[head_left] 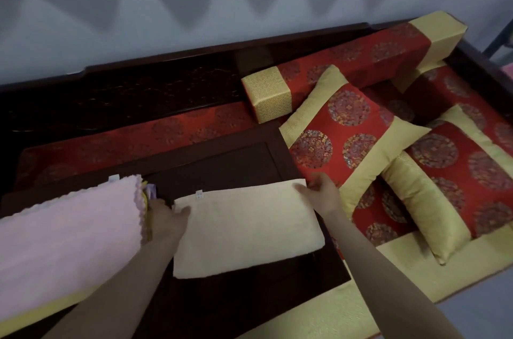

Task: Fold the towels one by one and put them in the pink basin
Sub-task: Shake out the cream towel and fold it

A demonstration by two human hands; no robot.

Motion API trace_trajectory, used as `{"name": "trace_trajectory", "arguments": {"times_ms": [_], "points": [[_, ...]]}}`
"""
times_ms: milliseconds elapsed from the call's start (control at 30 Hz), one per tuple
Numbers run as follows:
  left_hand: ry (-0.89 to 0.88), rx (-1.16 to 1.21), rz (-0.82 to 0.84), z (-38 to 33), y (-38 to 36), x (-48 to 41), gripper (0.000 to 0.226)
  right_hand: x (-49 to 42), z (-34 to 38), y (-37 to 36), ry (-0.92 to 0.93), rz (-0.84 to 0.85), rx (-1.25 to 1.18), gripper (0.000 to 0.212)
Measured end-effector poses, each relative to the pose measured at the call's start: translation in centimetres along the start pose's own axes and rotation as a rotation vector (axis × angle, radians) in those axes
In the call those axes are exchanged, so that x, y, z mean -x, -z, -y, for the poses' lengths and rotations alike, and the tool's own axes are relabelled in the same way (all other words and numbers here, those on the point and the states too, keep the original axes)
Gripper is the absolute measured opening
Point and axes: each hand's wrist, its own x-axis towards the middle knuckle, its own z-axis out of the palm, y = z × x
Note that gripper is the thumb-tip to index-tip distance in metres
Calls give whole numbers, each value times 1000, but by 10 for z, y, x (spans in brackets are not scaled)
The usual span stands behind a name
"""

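A cream towel [244,230] lies folded in half on the dark wooden low table [222,161], a small white tag at its far left corner. My left hand [168,217] pinches the towel's far left corner. My right hand [322,190] grips its far right corner. To the left a stack of towels lies with a pink towel [63,238] on top; yellow and purple edges peek out under it. No pink basin is in view.
The low table stands on a red and gold cushioned bench with a dark wooden backrest [125,94]. Red and gold pillows [344,136] and a long bolster [333,72] lie to the right. A grey wall is behind.
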Motion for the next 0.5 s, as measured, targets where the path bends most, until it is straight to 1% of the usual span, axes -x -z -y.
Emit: {"name": "trace_trajectory", "arguments": {"times_ms": [67, 100, 133, 167, 200, 267, 300, 367, 433, 500], "points": [[120, -49, 45, 7, -8, 7, 86, 11, -6, 0, -94, 56, -6, 58], [188, -63, 76, 10, -11, 9, 96, 15, -12, -1, -135, 101, 5, 63], [249, -52, 113, 13, -13, 9, 102, 19, -16, -2, -171, 143, 32, 68], [309, -12, 167, 13, -14, 11, 102, 22, -22, -4, -211, 173, 60, 70], [362, 52, 235, 13, -13, 11, 94, 23, -27, -6, -247, 197, 86, 69], [420, 190, 367, 13, -13, 13, 67, 25, -33, -10, -301, 240, 86, 60], [398, 232, 410, 13, -12, 15, 57, 27, -31, -11, -297, 248, 70, 52], [250, 244, 430, 8, -8, 19, 48, 33, -21, -8, -216, 238, 44, 41], [72, 210, 418, -1, 1, 24, 45, 39, -6, -2, -113, 227, 9, 42], [-64, 161, 379, -12, 17, 26, 50, 46, 15, 7, -48, 223, -20, 46]]}}
